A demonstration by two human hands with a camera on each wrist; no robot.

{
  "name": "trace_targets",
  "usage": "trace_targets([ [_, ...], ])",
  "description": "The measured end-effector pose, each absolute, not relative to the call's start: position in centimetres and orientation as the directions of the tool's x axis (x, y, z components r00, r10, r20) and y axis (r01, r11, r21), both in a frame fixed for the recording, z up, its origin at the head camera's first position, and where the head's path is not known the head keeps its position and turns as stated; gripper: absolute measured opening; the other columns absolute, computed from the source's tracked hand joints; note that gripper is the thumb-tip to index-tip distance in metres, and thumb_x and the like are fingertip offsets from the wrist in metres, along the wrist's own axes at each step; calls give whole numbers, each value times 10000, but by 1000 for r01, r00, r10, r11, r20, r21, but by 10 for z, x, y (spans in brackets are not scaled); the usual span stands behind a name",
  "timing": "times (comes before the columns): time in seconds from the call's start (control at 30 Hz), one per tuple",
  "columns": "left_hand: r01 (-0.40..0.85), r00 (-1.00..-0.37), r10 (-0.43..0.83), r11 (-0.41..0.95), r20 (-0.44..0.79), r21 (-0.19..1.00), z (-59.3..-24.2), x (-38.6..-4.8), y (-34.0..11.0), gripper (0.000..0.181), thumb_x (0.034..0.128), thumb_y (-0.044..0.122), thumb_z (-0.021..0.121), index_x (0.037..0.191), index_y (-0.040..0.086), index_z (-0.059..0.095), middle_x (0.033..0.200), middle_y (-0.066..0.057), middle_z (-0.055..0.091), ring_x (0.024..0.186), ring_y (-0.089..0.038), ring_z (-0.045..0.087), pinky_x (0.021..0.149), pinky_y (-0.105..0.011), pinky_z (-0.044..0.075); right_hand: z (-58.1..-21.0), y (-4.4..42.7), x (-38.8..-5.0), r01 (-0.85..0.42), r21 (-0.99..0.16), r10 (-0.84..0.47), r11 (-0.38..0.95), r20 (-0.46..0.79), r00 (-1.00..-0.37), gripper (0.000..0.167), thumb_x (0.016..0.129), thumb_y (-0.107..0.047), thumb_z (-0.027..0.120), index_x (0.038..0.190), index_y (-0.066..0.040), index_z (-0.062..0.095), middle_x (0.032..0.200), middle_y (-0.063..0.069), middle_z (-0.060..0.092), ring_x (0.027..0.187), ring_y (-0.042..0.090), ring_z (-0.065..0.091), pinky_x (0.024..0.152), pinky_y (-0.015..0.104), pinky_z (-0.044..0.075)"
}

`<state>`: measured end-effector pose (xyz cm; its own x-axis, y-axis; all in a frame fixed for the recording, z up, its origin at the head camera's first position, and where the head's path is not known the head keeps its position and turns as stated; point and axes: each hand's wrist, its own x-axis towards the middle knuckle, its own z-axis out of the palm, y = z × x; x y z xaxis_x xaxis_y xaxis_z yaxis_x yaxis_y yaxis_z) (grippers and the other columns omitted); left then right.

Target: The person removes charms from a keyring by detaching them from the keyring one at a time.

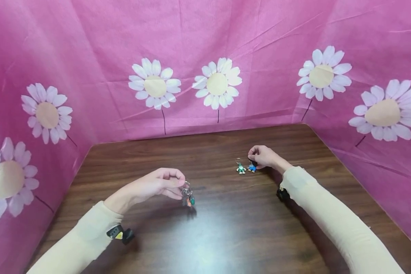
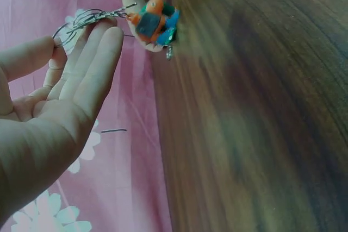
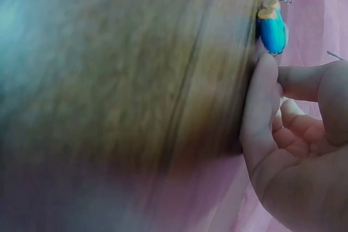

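Keychain bunch [image 1: 189,200] pinched in left hand [image 1: 161,183]; right hand [image 1: 264,156] pinching blue keychain [image 1: 251,168] (green keychain [image 1: 241,169] beside).

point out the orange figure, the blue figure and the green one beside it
Orange figure [image 2: 148,24], left wrist view, on its dark patch
Blue figure [image 3: 273,34], right wrist view, on its body
Green figure [image 1: 241,169], head view, on its body

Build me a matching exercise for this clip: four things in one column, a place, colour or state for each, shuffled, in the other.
1. Keychain bunch
2. Green figure
3. Blue figure
4. Backdrop

A. At the right hand's fingertips
B. Pink, flower-patterned
C. Dangling from the left hand
D. On the table, touched by neither hand

Pairs: 1-C, 2-D, 3-A, 4-B
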<state>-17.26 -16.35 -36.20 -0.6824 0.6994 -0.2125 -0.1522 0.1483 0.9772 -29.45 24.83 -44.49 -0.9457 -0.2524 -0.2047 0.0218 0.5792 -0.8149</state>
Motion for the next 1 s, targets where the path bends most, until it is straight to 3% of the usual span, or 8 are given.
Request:
trace_targets([
  [0.2, -142, -701, 685, 137, -197, 980, -351, -178, -164, 109, 1029, 93, 564, 1070, -7, 578, 1125, -142, 640, 1008, -306, 690, 990, -531, 545, -438, 249, -299, 83, -823, -238, 563, -257, -937, 166, 1023, -81, 576, 1105, 63, 561, 837, 93, 555, 679, 156, 561, 629, 319, 633],
  [0.4, -93, -735, 665, 94, -132, 991, -340, -187, -155, 169, 1017, 80, 590, 1121, -51, 611, 1092, -166, 685, 1008, -294, 697, 993, -506, 548, -404, 234, -285, -171, -767, -278, 618, -10, -960, 243, 1003, -165, 651, 1152, 23, 616, 946, 163, 669, 757, 275, 641, 626, 276, 549],
  [0.5, -53, -748, 658, 72, -87, 996, -332, -190, -148, 175, 1013, 90, 612, 1116, -51, 625, 1108, -184, 698, 1022, -293, 696, 999, -476, 550, -376, 209, -261, -253, -821, -395, 511, 37, -918, 313, 1001, -208, 669, 1221, 8, 614, 1003, 178, 678, 770, 343, 654, 609, 339, 585],
  [0.6, -12, -767, 640, 48, -40, 999, -327, -193, -139, 160, 1009, 104, 629, 1093, -32, 637, 1095, -179, 703, 1025, -285, 694, 1003, -457, 551, -354, 181, -235, -350, -836, -512, 423, 98, -853, 360, 982, -277, 700, 1274, -76, 636, 1082, 72, 701, 865, 265, 674, 667, 358, 611],
  [0.73, 38, -797, 604, 22, 17, 999, -324, -191, -126, 151, 1004, 112, 645, 1077, -21, 650, 1041, -167, 698, 986, -282, 702, 990, -445, 561, -343, 148, -209, -400, -878, -605, 264, 172, -777, 341, 950, -248, 746, 1270, -162, 665, 1157, 3, 712, 1077, 214, 667, 877, 353, 603],
  [0.83, 67, -814, 578, 4, 52, 998, -326, -187, -119, 158, 1002, 106, 649, 1083, -29, 658, 1019, -157, 698, 944, -270, 710, 965, -442, 576, -347, 135, -197, -361, -920, -617, 153, 196, -762, 306, 931, -151, 762, 1228, -141, 688, 1122, 28, 724, 1090, 250, 668, 951, 380, 580],
  [1.0, 106, -837, 539, -11, 95, 994, -332, -181, -112, 165, 1010, 78, 625, 1096, -62, 644, 992, -123, 696, 878, -210, 694, 901, -426, 606, -358, 129, -188, -346, -930, -571, 122, 219, -791, 153, 931, -120, 756, 1082, -132, 735, 992, 36, 743, 953, 228, 691, 859, 371, 606],
])
